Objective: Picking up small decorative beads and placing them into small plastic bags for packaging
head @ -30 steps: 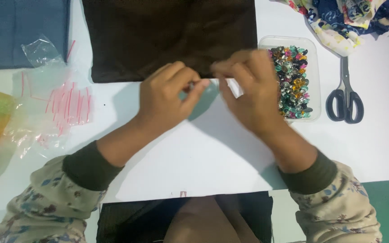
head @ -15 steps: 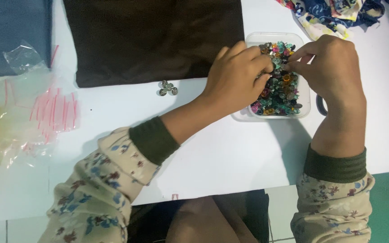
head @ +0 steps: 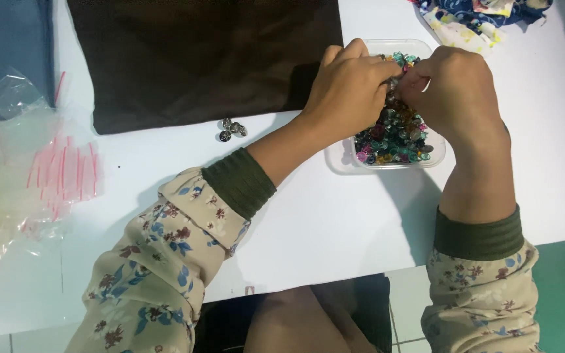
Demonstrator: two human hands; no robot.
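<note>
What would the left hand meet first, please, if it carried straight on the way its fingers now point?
Probably the right hand: the left hand points rightward over the clear tray of coloured beads, fingertips nearly touching it, though depth is unclear.

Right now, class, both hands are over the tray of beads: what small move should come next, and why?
Probably lift one bead clear of the clear tray. The left hand and right hand meet fingertip to fingertip above the coloured beads, seemingly pinching one, and a small cluster already lies by the brown cloth.
</note>
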